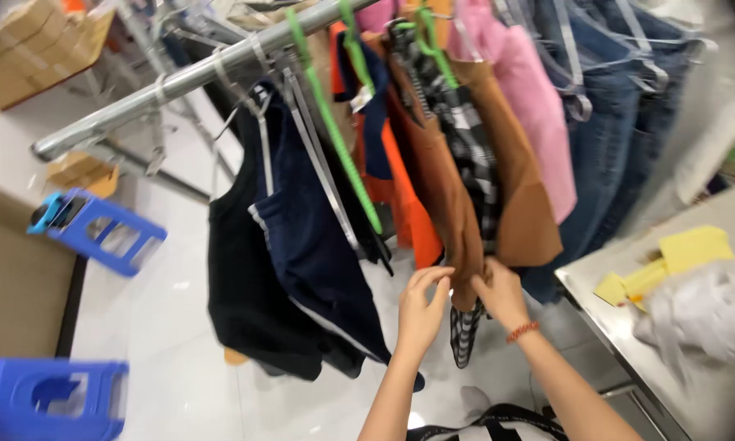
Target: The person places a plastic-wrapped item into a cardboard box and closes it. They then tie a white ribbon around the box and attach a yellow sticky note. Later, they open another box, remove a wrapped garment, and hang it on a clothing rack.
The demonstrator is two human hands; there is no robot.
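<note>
I see the brown garment hanging mid-way along the metal rail, right of the navy top. My right hand pinches its lower hem; my left hand curls half-closed beside it. I'd keep the hem taut, pulling evenly.

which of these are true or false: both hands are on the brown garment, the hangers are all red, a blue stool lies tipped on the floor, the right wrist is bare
1. Both hands, left hand and right hand, pinch the brown garment. True.
2. The hangers are all red. False: the green hanger hangs among grey ones.
3. A blue stool lies tipped on the floor. True.
4. The right wrist is bare. False: it wears an orange bead bracelet.
</note>
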